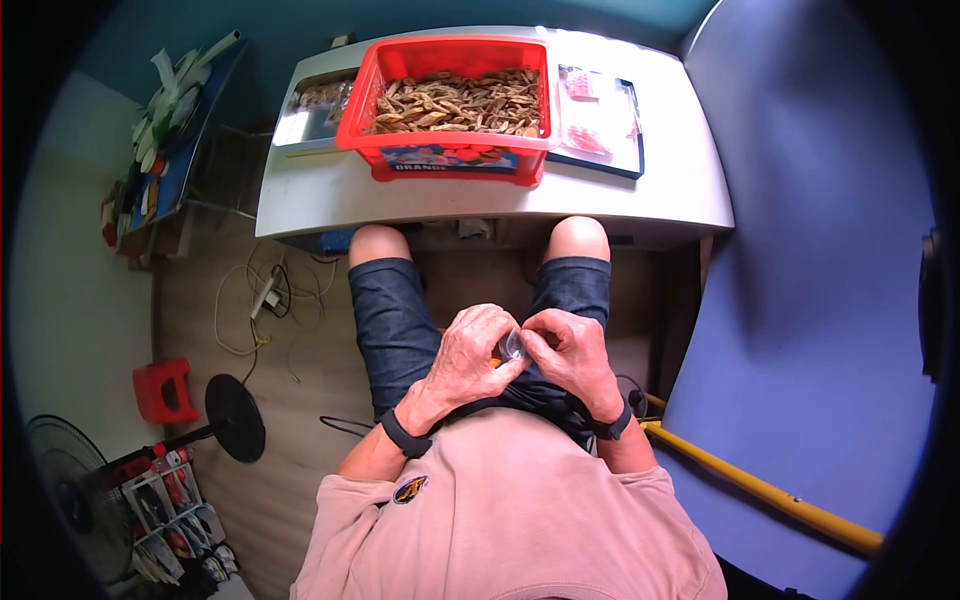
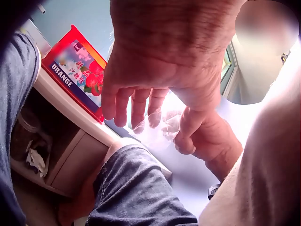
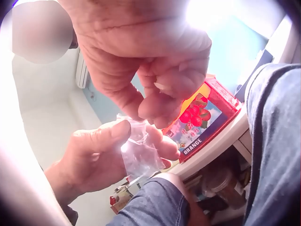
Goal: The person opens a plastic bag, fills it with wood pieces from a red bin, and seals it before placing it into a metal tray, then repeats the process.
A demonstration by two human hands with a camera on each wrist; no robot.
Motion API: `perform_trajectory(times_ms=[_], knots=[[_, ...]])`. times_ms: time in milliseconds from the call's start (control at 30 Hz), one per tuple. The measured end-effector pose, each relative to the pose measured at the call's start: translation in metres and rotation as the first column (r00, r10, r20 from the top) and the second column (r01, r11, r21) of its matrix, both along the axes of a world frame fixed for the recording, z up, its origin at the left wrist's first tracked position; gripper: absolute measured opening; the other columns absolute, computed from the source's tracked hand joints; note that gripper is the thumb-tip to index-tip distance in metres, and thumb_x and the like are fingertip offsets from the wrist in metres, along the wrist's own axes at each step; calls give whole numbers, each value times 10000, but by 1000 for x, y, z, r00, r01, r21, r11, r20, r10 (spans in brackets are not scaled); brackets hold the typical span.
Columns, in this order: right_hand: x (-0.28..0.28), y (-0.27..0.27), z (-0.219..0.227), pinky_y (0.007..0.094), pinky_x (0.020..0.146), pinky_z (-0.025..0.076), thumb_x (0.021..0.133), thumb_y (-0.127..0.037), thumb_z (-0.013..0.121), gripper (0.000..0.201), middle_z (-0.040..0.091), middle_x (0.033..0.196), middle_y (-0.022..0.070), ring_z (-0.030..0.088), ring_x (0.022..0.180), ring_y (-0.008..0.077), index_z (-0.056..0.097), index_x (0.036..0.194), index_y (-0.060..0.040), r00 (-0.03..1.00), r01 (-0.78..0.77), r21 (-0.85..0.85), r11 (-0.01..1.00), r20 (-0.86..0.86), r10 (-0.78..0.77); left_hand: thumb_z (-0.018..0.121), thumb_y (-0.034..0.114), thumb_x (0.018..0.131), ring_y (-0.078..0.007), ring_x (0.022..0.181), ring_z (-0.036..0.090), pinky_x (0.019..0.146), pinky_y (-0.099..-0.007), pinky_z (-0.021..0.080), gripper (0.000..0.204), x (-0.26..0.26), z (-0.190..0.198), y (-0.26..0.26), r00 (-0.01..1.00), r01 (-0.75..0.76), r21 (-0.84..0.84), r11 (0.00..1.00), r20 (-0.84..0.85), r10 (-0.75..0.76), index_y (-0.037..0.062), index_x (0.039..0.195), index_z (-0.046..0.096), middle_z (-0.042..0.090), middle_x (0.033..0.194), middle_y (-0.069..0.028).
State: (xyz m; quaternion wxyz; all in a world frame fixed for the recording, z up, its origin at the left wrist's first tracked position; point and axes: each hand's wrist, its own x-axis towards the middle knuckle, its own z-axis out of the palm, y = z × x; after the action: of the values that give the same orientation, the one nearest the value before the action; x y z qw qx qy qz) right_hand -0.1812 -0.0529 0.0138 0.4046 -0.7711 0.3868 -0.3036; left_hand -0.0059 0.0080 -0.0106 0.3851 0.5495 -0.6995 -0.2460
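A small clear plastic zip bag [image 3: 141, 157] hangs between my two hands, above the lap. My left hand [image 1: 465, 352] holds it, with the thumb over the front near the top edge and the fingers behind. At the bag's upper edge, my right hand [image 1: 572, 352] pinches with thumb and fingertips, the other fingers curled in. In the left wrist view the bag [image 2: 162, 129] looks washed out by bright light, and the left fingers partly hide it. No contents show inside the bag.
A red basket [image 1: 450, 160] of brown dried pieces stands on the white table [image 1: 310, 200]. Beside it lie a dark-edged tray [image 1: 625, 150] with small bags of pink-red pieces and another tray [image 1: 300, 125] at left. A yellow bar [image 1: 770, 490] runs along the right, a fan [image 1: 75, 500] stands left.
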Motion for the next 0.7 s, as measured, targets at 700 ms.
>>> perform_trajectory(times_ms=[700], knots=[[-12, -12, 11, 357, 569, 521, 865, -81, 725, 184, 679, 733, 129, 682, 639, 285, 702, 1047, -59, 815, -578, -35, 816, 31, 578, 825, 223, 756, -99, 769, 559, 729, -282, 480, 313, 24, 13, 6, 827, 401, 450, 798, -552, -104, 27, 883, 617, 605, 801, -1]])
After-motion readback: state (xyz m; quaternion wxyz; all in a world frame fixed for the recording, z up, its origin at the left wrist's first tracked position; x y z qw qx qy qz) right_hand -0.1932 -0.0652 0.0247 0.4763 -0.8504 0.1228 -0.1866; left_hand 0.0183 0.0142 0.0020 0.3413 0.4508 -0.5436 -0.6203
